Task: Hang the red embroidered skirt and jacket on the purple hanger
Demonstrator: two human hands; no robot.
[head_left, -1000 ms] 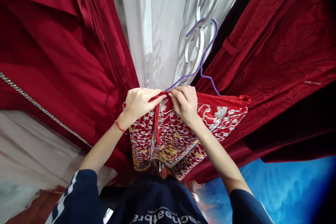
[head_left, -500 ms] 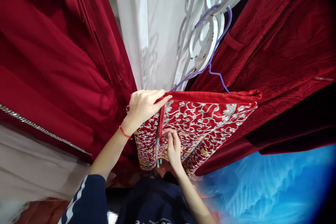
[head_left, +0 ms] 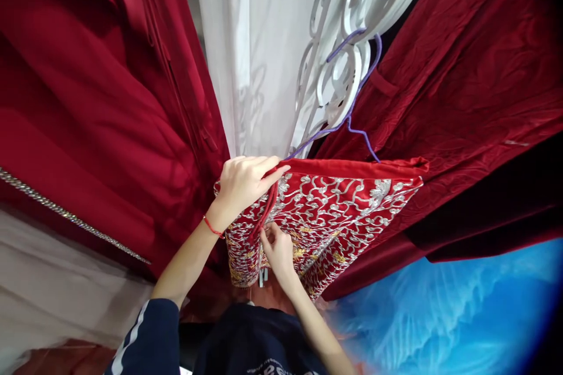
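Centrally, one embroidered red garment [head_left: 334, 211], worked in silver and gold scrolls, hanging from a purple wire hanger [head_left: 352, 111]; its plain red top edge runs level from the middle of the view out to the right.

Left hand [head_left: 241, 184]: at the garment's upper left corner, fingers curled over and closed on the top edge, index finger stretched along the edge toward the right. A red cord [head_left: 266, 211] drops from under this hand down the embroidered face. A thin red string bracelet [head_left: 212, 227] sits on the wrist.

Right hand [head_left: 275, 249]: lower down, just below the left, resting against the embroidered face. Fingertips are pinched together at the lower end of the red cord; whether they grip the cord alone or the fabric with it cannot be told.

Surroundings: plain dark red cloth [head_left: 97, 99] hanging to the left, with a line of silver beading [head_left: 65, 215] across it; white fabric [head_left: 264, 53] behind the garment at top centre; a white scrollwork panel [head_left: 352, 0] behind the hanger hook; crinkled dark red velvet [head_left: 461, 82] to the right, touching the garment's right end; a blue surface [head_left: 440, 316] at lower right. Navy sleeve with white stripes [head_left: 141, 337] on the left arm.
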